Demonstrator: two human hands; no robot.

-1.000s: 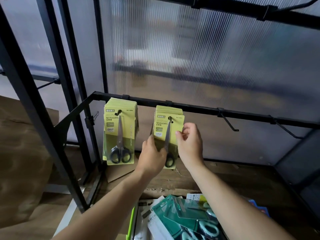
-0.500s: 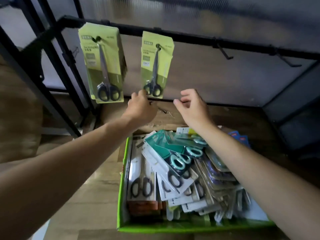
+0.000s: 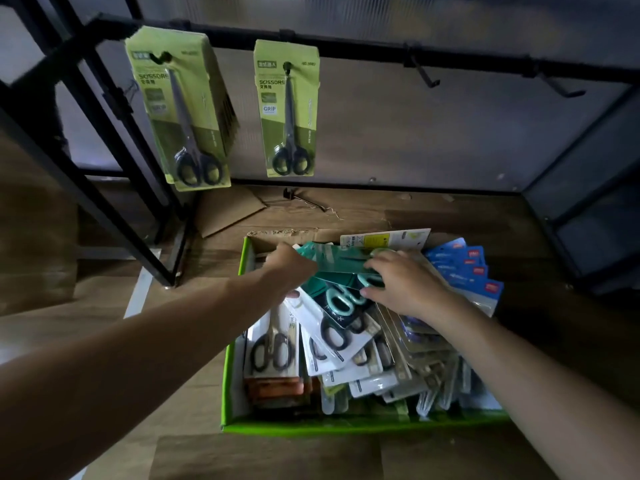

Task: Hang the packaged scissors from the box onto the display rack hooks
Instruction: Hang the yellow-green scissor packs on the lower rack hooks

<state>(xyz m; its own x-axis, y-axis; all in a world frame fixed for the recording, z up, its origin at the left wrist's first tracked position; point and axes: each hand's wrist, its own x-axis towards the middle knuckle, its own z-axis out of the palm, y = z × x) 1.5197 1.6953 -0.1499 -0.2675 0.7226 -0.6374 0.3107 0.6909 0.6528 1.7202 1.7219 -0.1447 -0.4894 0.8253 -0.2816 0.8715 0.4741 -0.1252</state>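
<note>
My right hand point(image 3: 408, 285) pinches a teal pack point(image 3: 334, 260) in the box point(image 3: 346, 427) for lifting — left hand point(image 3: 294, 268) alongside, grip hidden.

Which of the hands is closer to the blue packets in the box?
Right. The right hand sits just left of the blue packets; the left hand is farther left, past the teal pack.
</note>
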